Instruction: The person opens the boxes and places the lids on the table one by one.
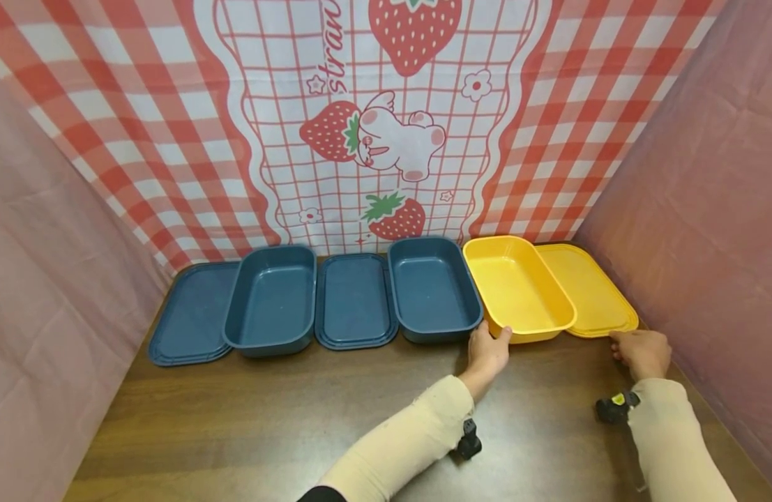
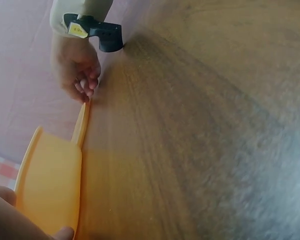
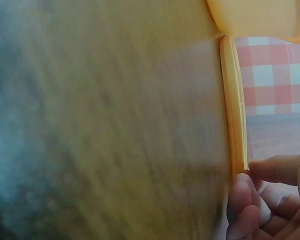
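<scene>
My left hand point(image 1: 489, 353) holds the near left corner of a yellow food container point(image 1: 514, 286), its thumb on the front wall and fingers in the gap beside a blue container point(image 1: 434, 289). In the left wrist view the thumb and fingers lie against the yellow wall point(image 2: 50, 175). With my right hand point(image 1: 643, 353) I pinch the near right corner of a flat yellow lid point(image 1: 583, 289). The right wrist view shows thumb and index finger at the end of the lid's rim point(image 3: 235, 110). The lid's left edge is hidden by the yellow container.
Further left stand a blue lid point(image 1: 356, 300), another blue container point(image 1: 273, 300) and a second blue lid point(image 1: 187, 321), in one row. Behind the row hangs a strawberry-print cloth point(image 1: 360, 174). Pink cloth walls point(image 1: 687, 174) flank the wooden table point(image 1: 247, 418).
</scene>
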### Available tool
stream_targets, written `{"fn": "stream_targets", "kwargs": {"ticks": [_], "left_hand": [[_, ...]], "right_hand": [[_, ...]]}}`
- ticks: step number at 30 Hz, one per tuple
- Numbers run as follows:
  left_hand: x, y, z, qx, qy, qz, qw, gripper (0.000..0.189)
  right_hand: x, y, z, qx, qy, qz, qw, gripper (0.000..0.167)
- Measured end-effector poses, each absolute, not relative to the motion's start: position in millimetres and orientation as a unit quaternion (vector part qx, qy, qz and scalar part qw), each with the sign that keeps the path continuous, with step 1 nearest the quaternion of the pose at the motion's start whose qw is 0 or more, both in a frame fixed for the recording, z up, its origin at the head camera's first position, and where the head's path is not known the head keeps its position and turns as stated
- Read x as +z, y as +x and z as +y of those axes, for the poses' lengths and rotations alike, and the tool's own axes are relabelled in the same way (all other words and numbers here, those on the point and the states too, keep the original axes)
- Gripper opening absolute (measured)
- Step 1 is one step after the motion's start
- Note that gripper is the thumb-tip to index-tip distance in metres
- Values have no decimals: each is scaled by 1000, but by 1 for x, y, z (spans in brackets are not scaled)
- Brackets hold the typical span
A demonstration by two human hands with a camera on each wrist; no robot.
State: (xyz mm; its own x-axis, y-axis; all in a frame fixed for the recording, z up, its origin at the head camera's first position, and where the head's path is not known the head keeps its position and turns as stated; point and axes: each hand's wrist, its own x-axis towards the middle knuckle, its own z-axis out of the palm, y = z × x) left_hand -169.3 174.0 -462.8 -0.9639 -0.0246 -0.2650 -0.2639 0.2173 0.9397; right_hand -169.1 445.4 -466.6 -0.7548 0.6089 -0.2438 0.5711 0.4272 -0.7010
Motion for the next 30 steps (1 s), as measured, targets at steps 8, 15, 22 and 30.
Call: {"fn": "stream_targets", "kwargs": {"ticks": [8,15,22,30], "left_hand": [[-459,-172,171,604,-81,787,97,54],[-461,-172,170,596,-71,793,100,53],[-461,-171,169,586,-63,801,107,53],[-458,-171,167,575,-51,807,127,54]], "right_hand": [[-467,-175,442,422,-335,-842,25,30],[-471,-177,437,413,-254,-874,14,52],[-470,-177,433,400,-197,-895,11,57],[-464,-178,423,395,-173,-902,21,56]]}}
